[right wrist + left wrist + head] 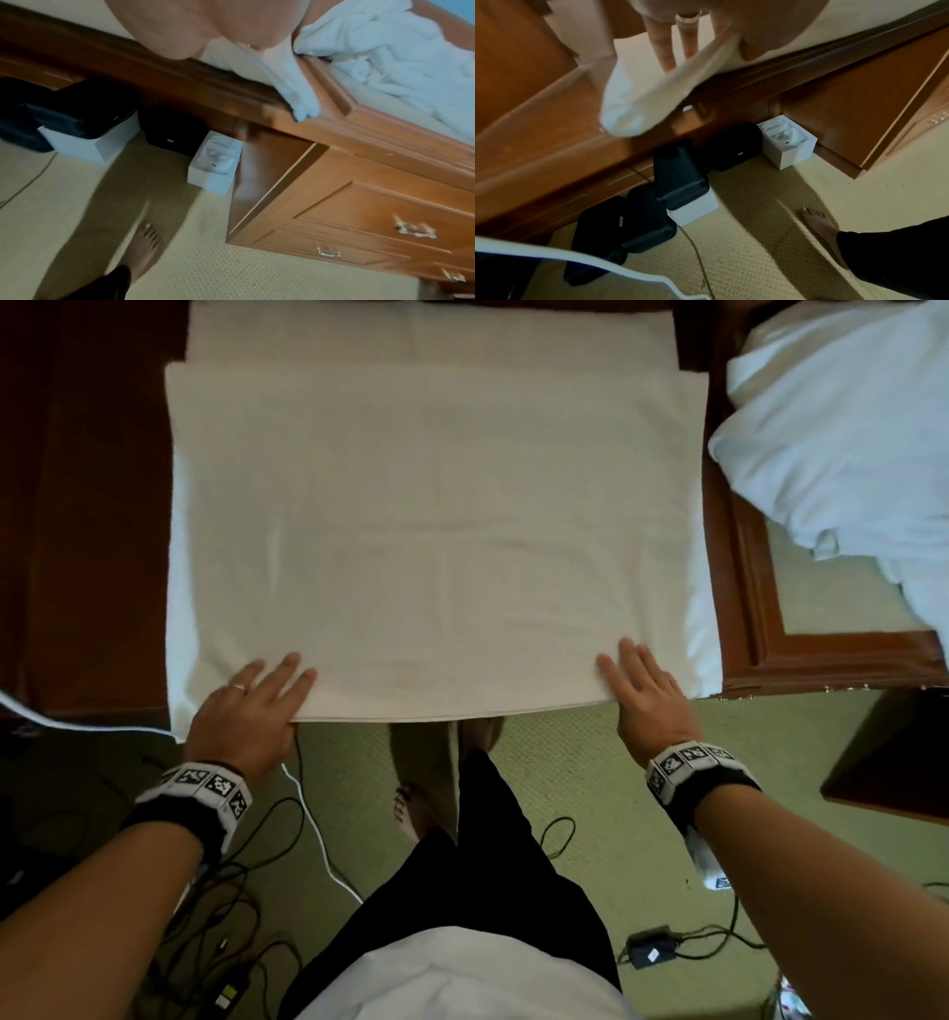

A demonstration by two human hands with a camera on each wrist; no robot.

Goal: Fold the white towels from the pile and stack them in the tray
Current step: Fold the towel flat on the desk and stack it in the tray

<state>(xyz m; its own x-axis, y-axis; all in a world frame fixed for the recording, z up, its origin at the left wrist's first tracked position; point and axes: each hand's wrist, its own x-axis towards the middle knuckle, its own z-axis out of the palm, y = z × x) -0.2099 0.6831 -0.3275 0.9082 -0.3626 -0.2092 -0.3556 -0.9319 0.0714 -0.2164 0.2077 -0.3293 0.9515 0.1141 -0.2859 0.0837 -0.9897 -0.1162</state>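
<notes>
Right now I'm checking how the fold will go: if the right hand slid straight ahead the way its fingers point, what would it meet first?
Only more of the spread towel; the right hand already lies on its near edge, nothing else showing ahead.

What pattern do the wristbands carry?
Black-and-white square marker codes on the wristbands; head view shows them best.

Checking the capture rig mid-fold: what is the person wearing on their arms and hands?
Both forearms are bare, with no sleeves. Each wrist carries a black band topped by a white strip of square black-and-white markers: left wristband, right wristband. The left hand has a thin pale ring on one finger; the right hand shows none in the head view.
</notes>
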